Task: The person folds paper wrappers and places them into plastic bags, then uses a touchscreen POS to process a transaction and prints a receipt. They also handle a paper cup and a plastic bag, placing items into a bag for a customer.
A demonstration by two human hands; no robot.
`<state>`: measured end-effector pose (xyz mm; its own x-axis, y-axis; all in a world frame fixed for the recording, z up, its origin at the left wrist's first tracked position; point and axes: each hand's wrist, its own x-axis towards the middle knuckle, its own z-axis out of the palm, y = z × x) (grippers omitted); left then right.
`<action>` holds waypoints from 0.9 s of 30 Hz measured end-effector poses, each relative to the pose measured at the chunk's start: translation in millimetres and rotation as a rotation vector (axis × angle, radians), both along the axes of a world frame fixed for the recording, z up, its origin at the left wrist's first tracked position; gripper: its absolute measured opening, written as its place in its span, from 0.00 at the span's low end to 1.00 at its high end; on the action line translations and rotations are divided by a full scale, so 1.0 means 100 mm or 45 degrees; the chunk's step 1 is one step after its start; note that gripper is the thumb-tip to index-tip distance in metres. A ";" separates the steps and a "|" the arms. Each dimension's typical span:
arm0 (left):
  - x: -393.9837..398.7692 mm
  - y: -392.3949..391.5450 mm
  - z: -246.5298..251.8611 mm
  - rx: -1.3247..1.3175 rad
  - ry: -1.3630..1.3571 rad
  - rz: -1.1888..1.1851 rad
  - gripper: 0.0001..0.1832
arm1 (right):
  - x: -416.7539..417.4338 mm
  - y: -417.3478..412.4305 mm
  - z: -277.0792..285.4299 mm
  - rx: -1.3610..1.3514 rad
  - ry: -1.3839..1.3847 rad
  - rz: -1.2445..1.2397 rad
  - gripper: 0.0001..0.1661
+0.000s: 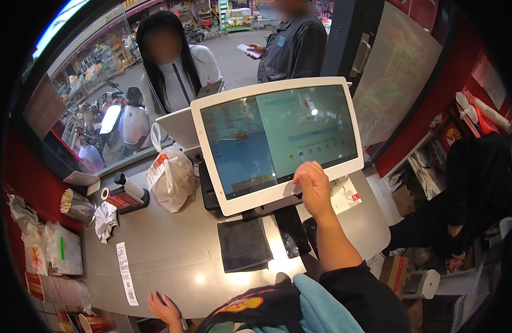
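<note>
My right hand is at the lower edge of a white-framed touchscreen terminal, its fingers curled in front of the lit screen. I see nothing held in it; whether a fingertip touches the glass is unclear. My left hand rests at the near edge of the metal counter. Something dark shows beside its thumb, too hidden to name. A long printed paper receipt lies just beyond that hand. Below the terminal is a folded dark cloth, with a black flat device to its right.
A tied plastic bag with a paper slip stands left of the terminal. Farther left are crumpled paper, a cup of wooden sticks and stacked paper cups. Two people stand beyond the window; another person in black is at right.
</note>
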<state>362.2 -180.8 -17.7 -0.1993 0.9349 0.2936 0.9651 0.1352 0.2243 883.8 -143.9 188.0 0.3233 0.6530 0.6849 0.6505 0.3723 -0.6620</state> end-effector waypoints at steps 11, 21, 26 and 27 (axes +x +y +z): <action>0.12 -0.02 0.17 -0.016 -0.032 -0.068 0.18 | 0.31 0.21 0.31 0.056 -0.276 -0.236 0.17; 0.10 0.01 0.12 -0.016 -0.002 -0.079 0.18 | 0.42 0.31 0.37 -0.217 -0.480 -0.154 0.24; 0.12 0.03 0.14 -0.028 -0.022 -0.070 0.18 | 0.40 0.31 0.41 -0.289 -0.612 -0.199 0.26; 0.12 0.03 0.14 -0.030 -0.013 -0.061 0.18 | 0.40 0.30 0.44 -0.209 -0.555 -0.182 0.25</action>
